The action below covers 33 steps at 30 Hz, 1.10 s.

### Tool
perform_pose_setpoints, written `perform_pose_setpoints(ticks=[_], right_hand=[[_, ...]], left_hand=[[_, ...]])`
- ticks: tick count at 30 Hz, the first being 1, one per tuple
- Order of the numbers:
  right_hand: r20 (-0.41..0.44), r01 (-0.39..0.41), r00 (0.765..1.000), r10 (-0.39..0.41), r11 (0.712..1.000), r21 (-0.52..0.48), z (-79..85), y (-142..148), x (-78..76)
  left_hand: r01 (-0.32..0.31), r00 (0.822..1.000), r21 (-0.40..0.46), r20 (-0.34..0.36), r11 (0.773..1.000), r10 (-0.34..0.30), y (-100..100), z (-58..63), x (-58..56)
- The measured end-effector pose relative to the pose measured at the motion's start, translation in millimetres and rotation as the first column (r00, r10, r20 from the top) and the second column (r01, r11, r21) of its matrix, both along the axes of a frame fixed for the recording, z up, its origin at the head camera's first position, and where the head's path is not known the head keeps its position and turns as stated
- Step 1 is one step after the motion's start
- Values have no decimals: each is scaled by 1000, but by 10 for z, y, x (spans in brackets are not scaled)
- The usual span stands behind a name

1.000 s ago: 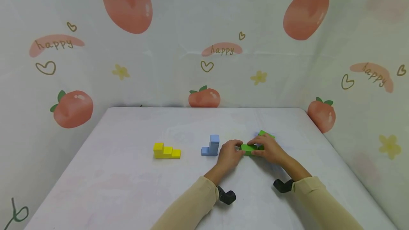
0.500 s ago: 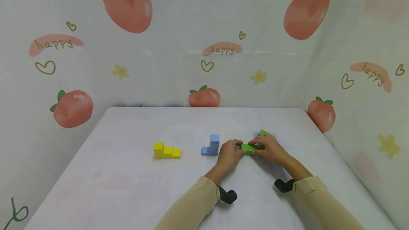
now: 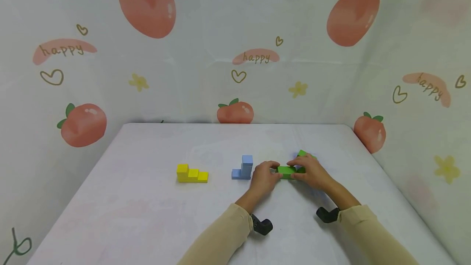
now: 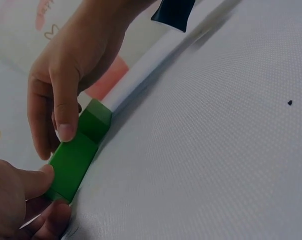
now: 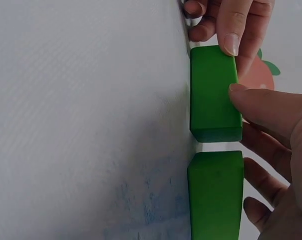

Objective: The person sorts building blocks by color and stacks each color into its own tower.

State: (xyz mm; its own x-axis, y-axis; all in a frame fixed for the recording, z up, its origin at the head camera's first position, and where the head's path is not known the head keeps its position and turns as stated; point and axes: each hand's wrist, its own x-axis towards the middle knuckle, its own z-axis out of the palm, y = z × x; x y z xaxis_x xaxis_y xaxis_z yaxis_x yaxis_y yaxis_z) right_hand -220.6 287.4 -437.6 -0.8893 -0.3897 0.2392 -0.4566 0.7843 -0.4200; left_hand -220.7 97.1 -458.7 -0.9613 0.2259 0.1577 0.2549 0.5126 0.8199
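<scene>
A green rectangular block (image 3: 286, 172) lies on the table right of centre. My left hand (image 3: 264, 178) holds its left end, thumb at the near edge and fingers behind. From the other side my right hand (image 3: 310, 171) pinches the same block near its right end; in the right wrist view its thumb (image 5: 258, 105) is on the block's upper edge. A second green block (image 5: 216, 195) stands beside it with a narrow gap, under the right hand's outer fingers. Part of another green piece (image 3: 302, 153) shows behind the right hand, mostly covered by it.
Left of the left hand, close to it, stands an L-shaped stack of light blue blocks (image 3: 246, 167). Yellow blocks (image 3: 192, 175) in a stair shape are farther left. The white table (image 3: 147, 216) meets a printed cloth backdrop at its far edge.
The right hand's fingertips have slid slightly to the right along the green block. The left hand and the other blocks look unmoved.
</scene>
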Motion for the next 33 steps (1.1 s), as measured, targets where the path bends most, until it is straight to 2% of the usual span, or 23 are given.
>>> perform_pose_setpoints(ticks=[6,15,24,33], right_hand=[[-28,51,998,-51,999,0,28,74,59],[-68,65,996,-65,998,2,107,210,113],[-47,67,997,-66,997,27,104,367,77],[9,59,998,-59,998,28,89,467,54]], left_hand=[[4,1000,6,4,1000,-4,4,-26,-19],[0,1000,4,20,1000,0,4,-47,-31],[7,1000,29,-1,1000,-7,-1,-29,-14],[10,1000,32,17,999,-11,-4,-7,1]])
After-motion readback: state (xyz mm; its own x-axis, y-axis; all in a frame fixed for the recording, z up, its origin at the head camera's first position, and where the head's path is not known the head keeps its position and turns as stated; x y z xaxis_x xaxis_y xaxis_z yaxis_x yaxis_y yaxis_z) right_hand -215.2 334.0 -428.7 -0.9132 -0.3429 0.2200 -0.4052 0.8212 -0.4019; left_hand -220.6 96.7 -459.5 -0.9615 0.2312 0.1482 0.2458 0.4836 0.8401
